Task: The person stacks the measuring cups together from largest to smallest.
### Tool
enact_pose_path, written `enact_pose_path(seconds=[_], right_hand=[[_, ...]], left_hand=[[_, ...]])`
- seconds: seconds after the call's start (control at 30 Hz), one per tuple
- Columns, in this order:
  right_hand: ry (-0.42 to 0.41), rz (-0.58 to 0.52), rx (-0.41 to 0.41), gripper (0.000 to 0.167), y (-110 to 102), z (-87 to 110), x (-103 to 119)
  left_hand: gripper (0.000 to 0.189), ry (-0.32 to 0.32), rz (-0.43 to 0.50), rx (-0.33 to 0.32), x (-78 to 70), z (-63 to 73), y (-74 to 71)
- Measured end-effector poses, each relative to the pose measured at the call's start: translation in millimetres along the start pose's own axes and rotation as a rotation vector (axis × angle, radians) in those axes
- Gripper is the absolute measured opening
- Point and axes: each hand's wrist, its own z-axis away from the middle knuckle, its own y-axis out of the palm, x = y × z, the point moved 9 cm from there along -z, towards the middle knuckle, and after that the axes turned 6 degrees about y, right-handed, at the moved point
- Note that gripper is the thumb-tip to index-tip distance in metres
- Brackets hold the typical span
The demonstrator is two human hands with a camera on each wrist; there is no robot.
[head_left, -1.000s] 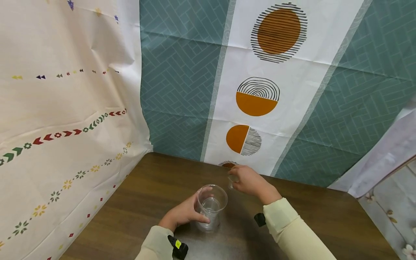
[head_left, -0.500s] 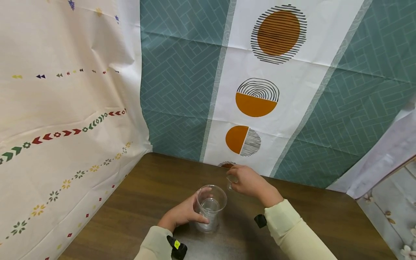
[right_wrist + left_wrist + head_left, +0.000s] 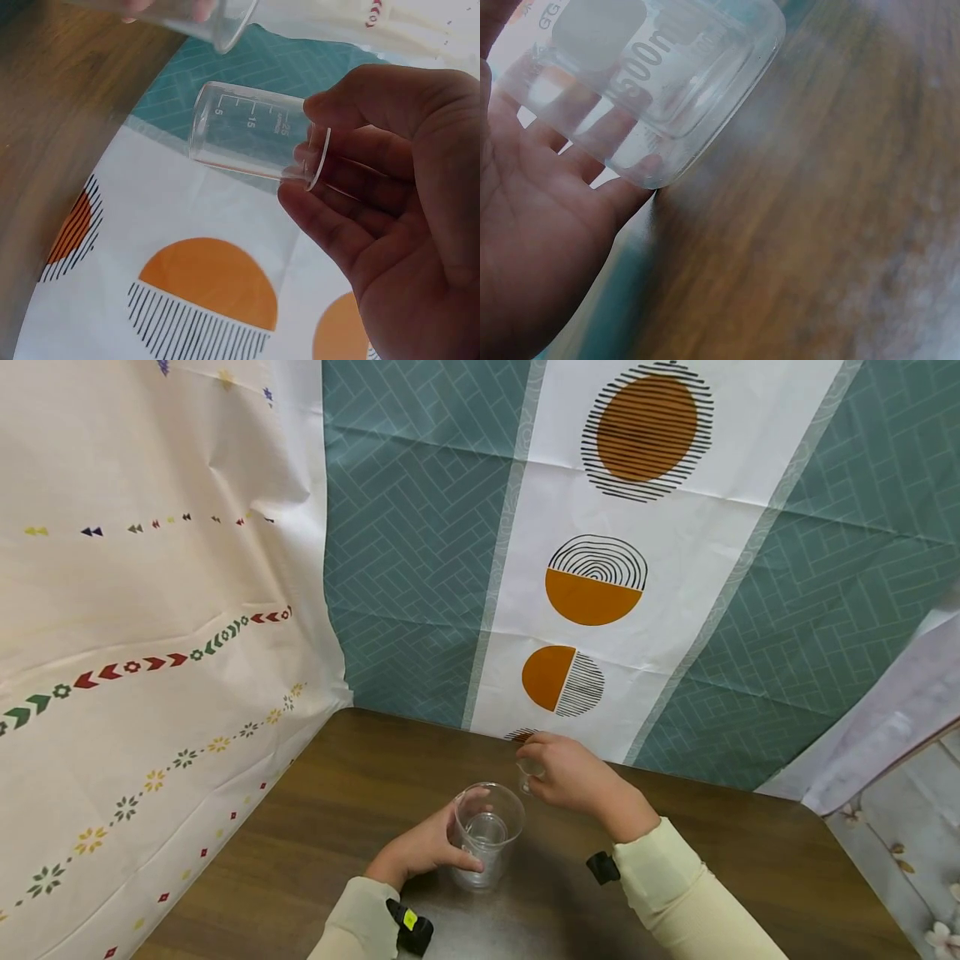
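My left hand [image 3: 423, 847] grips a large clear beaker [image 3: 510, 827] from its left side, thumb across the near wall. The beaker stands upright on the wooden table, with smaller clear rounded shapes showing nested inside. In the left wrist view, this beaker [image 3: 667, 67] bears a printed "500ml" mark, and my fingers show through its wall. Just behind and right of it, my right hand [image 3: 573, 777] holds a small clear beaker [image 3: 528, 777] above the table. The right wrist view shows fingertips pinching the rim of this small beaker [image 3: 247, 131], printed with a scale; nothing shows inside it.
The brown wooden table [image 3: 315, 827] runs back to a teal and white patterned cloth [image 3: 420, 568] hanging behind it. A cream cloth [image 3: 150, 610] with coloured motifs hangs along the left edge. Floral fabric [image 3: 885, 843] lies past the right edge.
My right hand has shifted slightly left with the small beaker, closer to the large one. The left hand and large beaker have stayed in place.
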Motion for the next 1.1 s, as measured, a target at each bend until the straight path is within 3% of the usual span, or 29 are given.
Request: enact_pose_path(seconds=[0.57, 1.1], right_hand=[[-0.039, -0.015, -0.005, 0.032, -9.4, 2.9, 24.0], [-0.080, -0.051, 0.038, 0.031, 1.9, 2.8, 37.5]], left_hand=[[0.095, -0.012, 0.006, 0.002, 1.1, 0.1, -0.3], [0.094, -0.018, 0.006, 0.014, 0.6, 2.0, 0.1]])
